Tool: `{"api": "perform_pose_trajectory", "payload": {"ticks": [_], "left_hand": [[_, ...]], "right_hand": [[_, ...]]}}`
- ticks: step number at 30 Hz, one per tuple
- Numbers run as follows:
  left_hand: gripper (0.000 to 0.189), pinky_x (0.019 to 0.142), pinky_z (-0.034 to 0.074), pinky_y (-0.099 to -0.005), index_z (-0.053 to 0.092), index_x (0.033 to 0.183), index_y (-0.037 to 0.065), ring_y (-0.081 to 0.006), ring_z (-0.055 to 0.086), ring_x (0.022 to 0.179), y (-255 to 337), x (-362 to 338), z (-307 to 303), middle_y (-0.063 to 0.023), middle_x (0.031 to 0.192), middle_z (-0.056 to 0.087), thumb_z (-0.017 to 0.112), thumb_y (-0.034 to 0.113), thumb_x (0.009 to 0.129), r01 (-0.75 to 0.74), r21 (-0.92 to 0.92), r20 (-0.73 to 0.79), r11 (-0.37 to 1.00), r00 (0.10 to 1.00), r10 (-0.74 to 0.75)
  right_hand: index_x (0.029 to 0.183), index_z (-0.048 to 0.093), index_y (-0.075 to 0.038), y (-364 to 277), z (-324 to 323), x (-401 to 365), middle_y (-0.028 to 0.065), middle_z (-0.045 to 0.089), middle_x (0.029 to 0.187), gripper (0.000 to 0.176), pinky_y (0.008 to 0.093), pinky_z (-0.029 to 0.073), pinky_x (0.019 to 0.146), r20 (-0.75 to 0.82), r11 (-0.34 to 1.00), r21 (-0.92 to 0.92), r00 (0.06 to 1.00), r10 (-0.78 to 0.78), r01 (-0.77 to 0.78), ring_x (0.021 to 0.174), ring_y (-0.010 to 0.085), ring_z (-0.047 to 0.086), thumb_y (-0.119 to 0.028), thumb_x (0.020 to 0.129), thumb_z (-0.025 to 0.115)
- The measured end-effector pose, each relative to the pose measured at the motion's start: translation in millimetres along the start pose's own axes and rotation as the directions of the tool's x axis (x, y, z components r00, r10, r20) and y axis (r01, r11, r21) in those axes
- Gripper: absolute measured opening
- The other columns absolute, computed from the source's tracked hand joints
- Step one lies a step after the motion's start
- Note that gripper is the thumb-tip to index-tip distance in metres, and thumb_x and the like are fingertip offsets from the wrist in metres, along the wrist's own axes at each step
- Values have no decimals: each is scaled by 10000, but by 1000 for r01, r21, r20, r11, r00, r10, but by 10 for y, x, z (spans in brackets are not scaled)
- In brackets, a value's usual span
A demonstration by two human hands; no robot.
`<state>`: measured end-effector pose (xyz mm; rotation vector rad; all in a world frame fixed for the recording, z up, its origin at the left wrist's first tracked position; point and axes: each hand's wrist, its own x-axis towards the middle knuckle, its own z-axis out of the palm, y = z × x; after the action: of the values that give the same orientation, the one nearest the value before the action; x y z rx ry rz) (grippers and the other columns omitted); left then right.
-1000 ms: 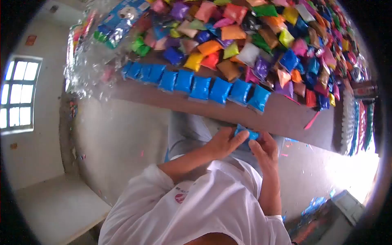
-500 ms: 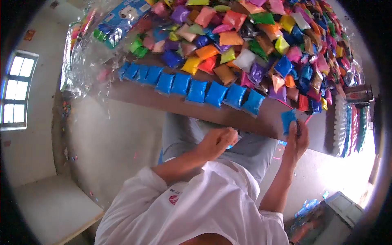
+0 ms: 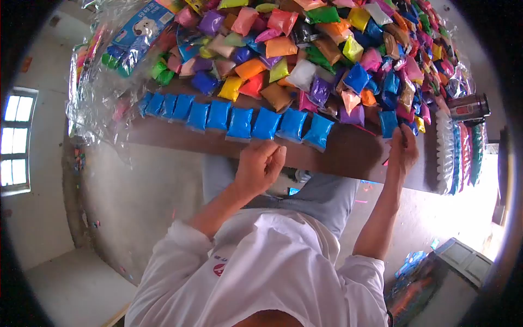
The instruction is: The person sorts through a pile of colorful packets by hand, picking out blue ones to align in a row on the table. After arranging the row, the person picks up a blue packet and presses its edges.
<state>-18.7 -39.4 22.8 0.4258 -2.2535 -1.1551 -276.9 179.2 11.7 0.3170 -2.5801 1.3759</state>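
Between the fingertips of my right hand (image 3: 403, 151) is the top corner area of a small blue packet (image 3: 388, 124), held at the table's right part beside the heap. Something thin and dark shows at this hand, too small to name. My left hand (image 3: 261, 166) is closed in a loose fist at the table's front edge, just below a row of blue packets (image 3: 239, 122). Whatever its fingers may hold is hidden. The row runs along the brown table (image 3: 348, 155), with the packets side by side and slightly tilted.
A large heap of multicoloured packets (image 3: 278, 47) covers the back of the table. Clear plastic wrapping (image 3: 92, 92) with a blue printed bag (image 3: 143, 27) lies at the left. At the right are a metal can (image 3: 468, 107) and hanging packet strips (image 3: 457, 158).
My right hand has moved up with the blue packet, towards the heap's edge. My left hand has risen leftward from above my lap to the table edge. The view has shifted slightly.
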Motion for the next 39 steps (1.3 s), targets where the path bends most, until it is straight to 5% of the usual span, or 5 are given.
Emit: {"api": "perform_pose_trajectory", "payload": {"ticks": [4,10,26,31,39], "left_hand": [[209,496,368,-381,495,669,55,-265,493,525,-139,49,77,-83,583,495,613,104,834,-47,117,15,992,999,46],[194,568,392,-416,486,652,89,-281,526,577,-177,38,235,-64,597,521,627,102,784,-234,300,-29,925,967,254],[160,564,392,-416,505,682,88,-287,526,596,-239,-2,255,-73,628,523,644,117,754,-274,360,-34,892,951,306],[184,560,391,-408,486,679,100,-274,520,585,-216,12,284,-57,613,506,653,129,751,-286,368,-52,885,944,327],[198,554,387,-403,478,650,95,-281,512,585,-224,20,271,-68,608,498,640,124,760,-285,408,-22,867,947,322]], "right_hand": [[1022,662,-36,-227,-49,-258,78,656,881,197,272,494,668,-273,928,-246,899,-343,279,774,159,614,-127,847,671],[987,650,-69,-605,346,-1073,147,624,1043,302,371,515,750,297,890,55,843,-447,453,876,294,616,-89,705,754],[1083,607,-22,-661,470,-1020,135,646,1036,285,367,522,746,274,809,21,775,-570,587,846,302,631,-94,815,676],[1071,586,23,-699,266,-930,86,640,900,223,232,478,538,543,662,495,795,270,-563,668,137,625,-155,936,579],[1128,549,13,-547,260,-916,70,620,873,248,233,471,514,709,271,634,684,171,-724,666,135,623,-132,928,574]]}}
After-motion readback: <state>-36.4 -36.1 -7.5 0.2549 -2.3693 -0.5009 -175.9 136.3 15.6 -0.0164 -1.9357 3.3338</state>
